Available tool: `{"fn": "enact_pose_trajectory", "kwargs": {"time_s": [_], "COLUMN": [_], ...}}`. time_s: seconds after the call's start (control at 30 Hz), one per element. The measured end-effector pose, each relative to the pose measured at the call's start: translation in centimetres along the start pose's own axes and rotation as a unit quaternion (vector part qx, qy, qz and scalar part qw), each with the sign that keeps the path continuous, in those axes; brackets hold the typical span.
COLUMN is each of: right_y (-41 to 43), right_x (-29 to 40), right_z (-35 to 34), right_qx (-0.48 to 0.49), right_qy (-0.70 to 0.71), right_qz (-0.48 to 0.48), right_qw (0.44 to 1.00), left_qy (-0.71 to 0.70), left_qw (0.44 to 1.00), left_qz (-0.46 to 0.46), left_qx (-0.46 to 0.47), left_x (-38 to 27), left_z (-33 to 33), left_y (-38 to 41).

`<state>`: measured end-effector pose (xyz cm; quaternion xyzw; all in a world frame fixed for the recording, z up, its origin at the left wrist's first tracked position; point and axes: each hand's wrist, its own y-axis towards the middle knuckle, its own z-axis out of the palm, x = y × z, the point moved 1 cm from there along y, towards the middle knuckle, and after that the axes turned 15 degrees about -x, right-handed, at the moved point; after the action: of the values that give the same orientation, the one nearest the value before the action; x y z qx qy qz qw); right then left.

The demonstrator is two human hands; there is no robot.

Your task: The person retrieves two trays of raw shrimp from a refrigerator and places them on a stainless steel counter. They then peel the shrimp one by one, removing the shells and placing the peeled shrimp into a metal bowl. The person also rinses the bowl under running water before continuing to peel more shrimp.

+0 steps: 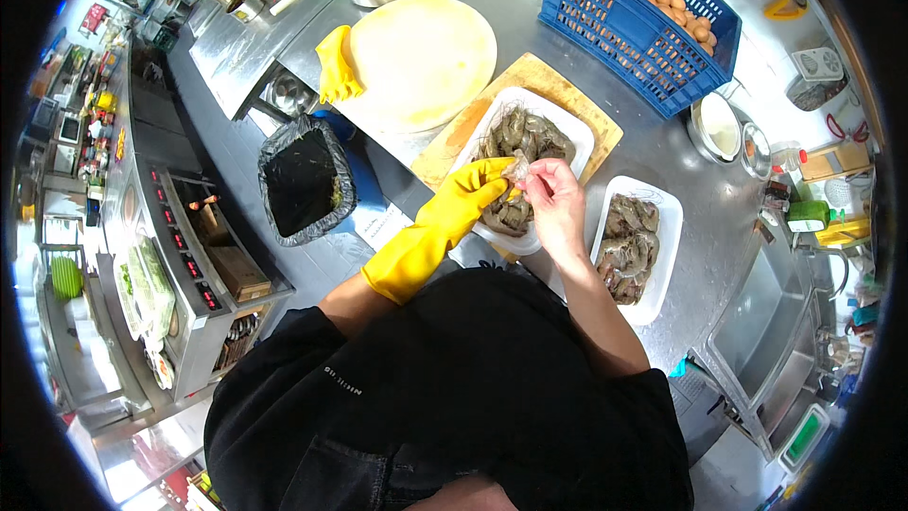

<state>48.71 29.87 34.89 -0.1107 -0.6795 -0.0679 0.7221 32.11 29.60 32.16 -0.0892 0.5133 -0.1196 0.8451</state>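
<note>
My left hand (472,191), in a yellow rubber glove, grips a raw shrimp (518,169) between thumb and fingers. The bare fingertips of my right hand (557,199) pinch the same shrimp from the other side. Both hands are over a white tray (582,135) heaped with raw shrimp (528,131), which rests on a wooden cutting board (606,129). To the right, a second white tray (670,248) holds more shrimp (628,245). Parts of the held shrimp are hidden by my fingers.
A large round board (425,60) lies beyond the left hand, with another yellow glove (335,64) at its edge. A blue crate (610,42) of eggs stands at the back right. Left, below the counter, is a lined bin (305,184). A metal sink (755,319) is at right.
</note>
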Motion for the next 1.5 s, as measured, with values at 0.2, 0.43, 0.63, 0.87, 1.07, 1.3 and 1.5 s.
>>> {"fn": "enact_pose_trajectory", "kwargs": {"time_s": [0.2, 0.43, 0.63, 0.87, 1.07, 1.3, 1.5], "right_y": [-0.5, -0.4, -0.8, -1.7, -2.4, -5.2, -3.7], "right_x": [2.0, 3.1, 2.8, 1.9, 2.0, 3.4, 2.4], "right_z": [-0.8, -1.6, -1.7, -2.0, -4.1, -14.8, -16.2], "right_qx": [0.015, -0.03, -0.039, -0.057, -0.094, -0.234, -0.251], "right_qy": [-0.173, -0.254, -0.272, -0.231, -0.228, -0.266, -0.226], "right_qz": [-0.139, -0.34, -0.383, -0.321, -0.297, -0.333, -0.205], "right_qw": [0.975, 0.905, 0.882, 0.917, 0.923, 0.874, 0.919], "left_qy": [0.071, -0.054, -0.04, 0.065, 0.121, 0.285, 0.235], "left_qw": [0.997, 0.998, 0.997, 0.997, 0.989, 0.906, 0.96], "left_qz": [0.007, -0.033, -0.06, 0.005, 0.018, 0.129, 0.084], "left_qx": [-0.017, 0.016, 0.028, 0.03, 0.082, 0.287, 0.13], "left_x": [-0.9, -0.8, -0.2, -0.7, 0.0, 3.8, 5.8], "left_z": [-0.1, 0.9, 1.7, 2.8, 5.2, 13.8, 10.4], "left_y": [0.0, 0.0, -0.1, -0.7, -1.1, -0.6, -0.6]}}
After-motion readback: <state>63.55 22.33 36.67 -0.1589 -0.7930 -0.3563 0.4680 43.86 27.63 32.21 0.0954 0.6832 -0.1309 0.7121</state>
